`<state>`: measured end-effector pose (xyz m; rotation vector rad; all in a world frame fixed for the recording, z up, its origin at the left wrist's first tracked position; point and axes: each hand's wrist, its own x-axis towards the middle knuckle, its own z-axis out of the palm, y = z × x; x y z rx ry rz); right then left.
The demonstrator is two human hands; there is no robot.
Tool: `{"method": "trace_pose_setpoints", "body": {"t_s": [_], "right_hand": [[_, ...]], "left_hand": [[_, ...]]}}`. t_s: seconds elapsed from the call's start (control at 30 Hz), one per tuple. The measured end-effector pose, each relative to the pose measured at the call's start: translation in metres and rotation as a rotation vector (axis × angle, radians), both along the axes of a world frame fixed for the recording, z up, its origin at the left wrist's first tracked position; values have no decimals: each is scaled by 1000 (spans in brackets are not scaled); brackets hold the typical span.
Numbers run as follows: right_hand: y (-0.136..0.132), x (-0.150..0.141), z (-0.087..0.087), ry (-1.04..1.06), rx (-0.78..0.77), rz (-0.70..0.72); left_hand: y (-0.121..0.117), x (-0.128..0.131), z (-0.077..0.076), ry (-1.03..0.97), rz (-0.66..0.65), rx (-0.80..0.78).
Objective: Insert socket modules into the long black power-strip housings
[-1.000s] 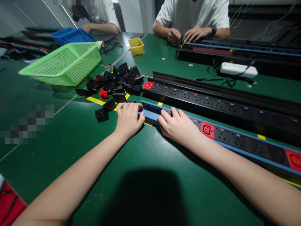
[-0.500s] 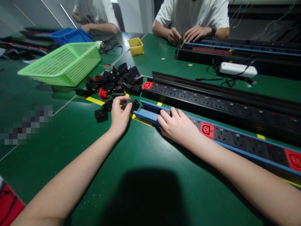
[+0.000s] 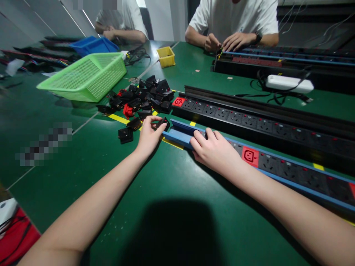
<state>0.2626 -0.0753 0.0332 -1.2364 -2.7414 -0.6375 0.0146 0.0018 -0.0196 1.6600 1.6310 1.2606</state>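
One small black socket module (image 3: 163,123) is being pinched by the left hand (image 3: 148,135); rigid, light, graspable at its edges. The right hand (image 3: 215,149) is pressing flat on the blue strip (image 3: 177,136) beside it.

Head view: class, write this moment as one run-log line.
left hand: pinching black socket module | right hand: resting on blue power strip | loose module pile beside

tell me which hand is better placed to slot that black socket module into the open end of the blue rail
Left, probably. The left hand already pinches the black socket module right beside the open end of the blue rail, while the right hand lies on the rail.
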Motion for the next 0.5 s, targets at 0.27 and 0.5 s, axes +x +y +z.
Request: {"method": "trace_pose_setpoints", "body": {"t_s": [0.27,0.5], "right_hand": [[1,0,1,-18,-1,2],[2,0,0,-21,12,10]], "left_hand": [[1,-2,0,29,19,13],[0,-1,1,30,-22,67]]}}
